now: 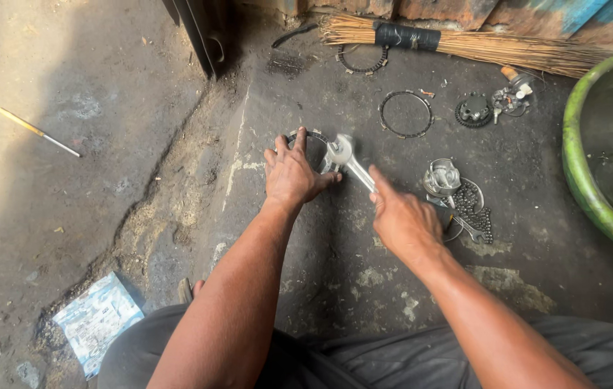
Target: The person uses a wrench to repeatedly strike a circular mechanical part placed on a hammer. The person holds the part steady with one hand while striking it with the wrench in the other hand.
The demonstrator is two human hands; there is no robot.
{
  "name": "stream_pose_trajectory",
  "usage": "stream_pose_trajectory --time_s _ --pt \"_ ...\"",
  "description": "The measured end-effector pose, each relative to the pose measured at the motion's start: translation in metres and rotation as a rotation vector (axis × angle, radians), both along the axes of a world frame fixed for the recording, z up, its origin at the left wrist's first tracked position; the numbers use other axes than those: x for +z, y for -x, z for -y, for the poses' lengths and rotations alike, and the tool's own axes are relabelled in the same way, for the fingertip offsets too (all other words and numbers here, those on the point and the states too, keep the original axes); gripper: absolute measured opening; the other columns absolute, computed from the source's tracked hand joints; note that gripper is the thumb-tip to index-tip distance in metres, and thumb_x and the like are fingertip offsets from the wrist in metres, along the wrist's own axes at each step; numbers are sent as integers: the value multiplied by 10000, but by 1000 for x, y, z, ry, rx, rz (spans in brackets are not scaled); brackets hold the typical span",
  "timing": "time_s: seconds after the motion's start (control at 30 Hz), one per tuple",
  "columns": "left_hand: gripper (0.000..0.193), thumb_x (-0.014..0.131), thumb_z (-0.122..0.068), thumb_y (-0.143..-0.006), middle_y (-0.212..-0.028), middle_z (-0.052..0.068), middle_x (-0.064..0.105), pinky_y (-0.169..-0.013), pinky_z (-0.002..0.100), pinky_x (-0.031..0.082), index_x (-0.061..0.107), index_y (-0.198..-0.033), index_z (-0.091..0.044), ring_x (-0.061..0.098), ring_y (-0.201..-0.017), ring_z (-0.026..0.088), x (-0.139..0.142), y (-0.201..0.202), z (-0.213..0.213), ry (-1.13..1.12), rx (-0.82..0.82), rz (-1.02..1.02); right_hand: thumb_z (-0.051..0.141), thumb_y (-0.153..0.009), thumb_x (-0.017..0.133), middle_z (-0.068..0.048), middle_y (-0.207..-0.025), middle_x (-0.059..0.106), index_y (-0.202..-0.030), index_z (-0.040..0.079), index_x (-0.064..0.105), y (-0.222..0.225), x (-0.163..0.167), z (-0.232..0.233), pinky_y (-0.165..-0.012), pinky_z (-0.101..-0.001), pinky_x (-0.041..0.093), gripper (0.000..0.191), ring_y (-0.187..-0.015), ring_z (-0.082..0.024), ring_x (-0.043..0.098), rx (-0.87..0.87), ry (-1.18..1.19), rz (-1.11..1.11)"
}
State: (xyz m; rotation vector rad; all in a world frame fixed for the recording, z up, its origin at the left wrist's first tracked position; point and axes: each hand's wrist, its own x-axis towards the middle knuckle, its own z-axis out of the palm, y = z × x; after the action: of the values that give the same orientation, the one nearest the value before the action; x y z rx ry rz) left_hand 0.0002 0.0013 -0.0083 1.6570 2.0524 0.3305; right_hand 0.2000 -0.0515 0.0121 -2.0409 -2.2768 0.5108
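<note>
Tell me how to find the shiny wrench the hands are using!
Start at the big green tub on the right, then cross the dark floor to the two hands in the middle. The wrench runs between them: the right hand grips its handle, and its head sits by the left hand. It is bright silver, unlike the thin dark rings lying nearby.

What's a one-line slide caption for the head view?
Left hand steadies a round toothed part on the concrete floor while the right hand grips a wrench.
</note>
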Motion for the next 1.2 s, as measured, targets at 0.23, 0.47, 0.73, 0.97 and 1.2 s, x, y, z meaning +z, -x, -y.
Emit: stream_pose_trajectory --time_s 0.23,0.47,0.73,0.97,1.2 --pt "1243 913 -579 -651 -1604 234 252 -1177 521 326 229 -1606 -171 279 -1433 487 3 -1 3 14 20 27 297 -1067 450 19 -577 564 -1606 256 284 4 0 0 -310 -294 371 566 -377 -114 462 -92 -29 -109" --pt "1256 906 -590 -645 -1608 230 240 -1180 509 327 222 -1607 -164 284 -1436 475 6 -3 3 30 32 37 280 -1084 431 12 -539 530 -1614 223 286 -2 -7 -4 -280 -256 331 552 -359 -103 420 -109 -128 -243" --pt "1264 905 -608 -640 -1555 225 308 -1163 505 335 233 -1601 -135 322 -1398 466 1 -2 3 31 26 -6 267 -1071 456 -95 -619 639 -1613 275 298 0 -7 -1 -451 -456 466 565 -469 -262 569 -76 -19 -170" --pt "1255 910 -615 -647 -1534 232 317 -1138 505 350 239 -1591 -130 330 -1372 474 -1 -2 1 -2 24 -3 260 -1047 450 -128 -674 692 -1597 302 319 2 2 -1 -494 -492 523 567 -504 -315 636 -103 105 -107" --pt "1249 892 -638 -640 -1486 211 395 -1136 478 385 276 -1592 -116 397 -1339 436 -1 -2 3 -3 35 -9 310 -1038 512 -180 -703 707 -1539 303 389 1 0 -3 -563 -487 499 515 -565 -346 668 -6 32 -25"
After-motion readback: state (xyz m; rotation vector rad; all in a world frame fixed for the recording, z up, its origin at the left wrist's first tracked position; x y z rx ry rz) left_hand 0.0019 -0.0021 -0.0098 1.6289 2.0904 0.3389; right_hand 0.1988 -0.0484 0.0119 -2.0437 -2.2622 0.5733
